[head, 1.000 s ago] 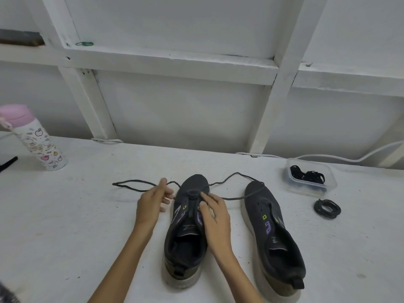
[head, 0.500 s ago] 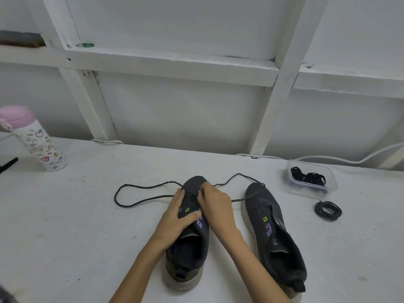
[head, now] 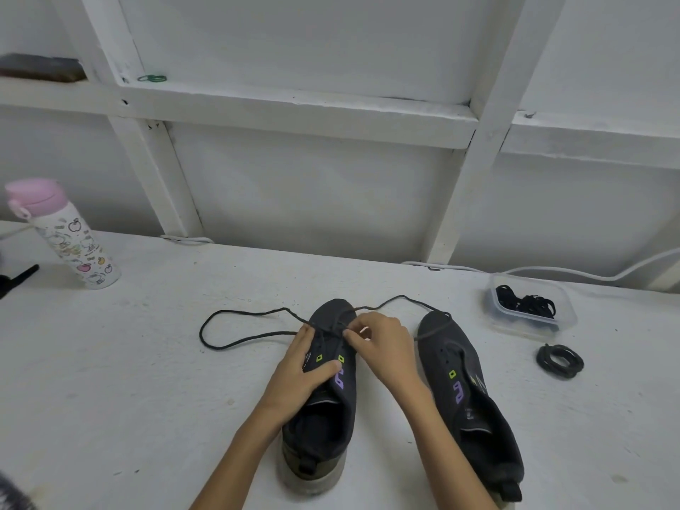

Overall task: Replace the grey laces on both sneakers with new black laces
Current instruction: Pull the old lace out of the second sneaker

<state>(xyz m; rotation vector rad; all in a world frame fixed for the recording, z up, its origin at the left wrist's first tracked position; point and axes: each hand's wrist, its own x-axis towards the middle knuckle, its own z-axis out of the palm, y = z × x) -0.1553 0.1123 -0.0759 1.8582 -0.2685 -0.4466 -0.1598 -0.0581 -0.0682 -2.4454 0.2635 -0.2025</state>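
Worktop [head: 110, 380]: white, rough, set against a white panelled wall with battens.

Left sneaker [head: 323, 417]: dark, centre front, toe towards the wall, upright on its sole.
Right sneaker [head: 467, 395]: just beside it, not touching, toe angled slightly inward, eyelets bare.

Lace [head: 201, 334]: dark; grey or black cannot be told. It passes through the left sneaker near the toe. One end loops out flat on the worktop to the left. The other arcs right and lies over the right sneaker's toe.

Left hand [head: 298, 373]: holds the left sneaker, fingers down its left flank, thumb laid across the upper by the green marks.
Right hand [head: 382, 344]: fingers curled, thumb and forefinger pinching the lace at the front eyelets.

Tub [head: 568, 320]: clear plastic, far right, black laces [head: 526, 305] inside.
Coil [head: 559, 361]: black lace, on the worktop just in front of the tub.
Bottle [head: 62, 233]: pink lid, printed body, far left.
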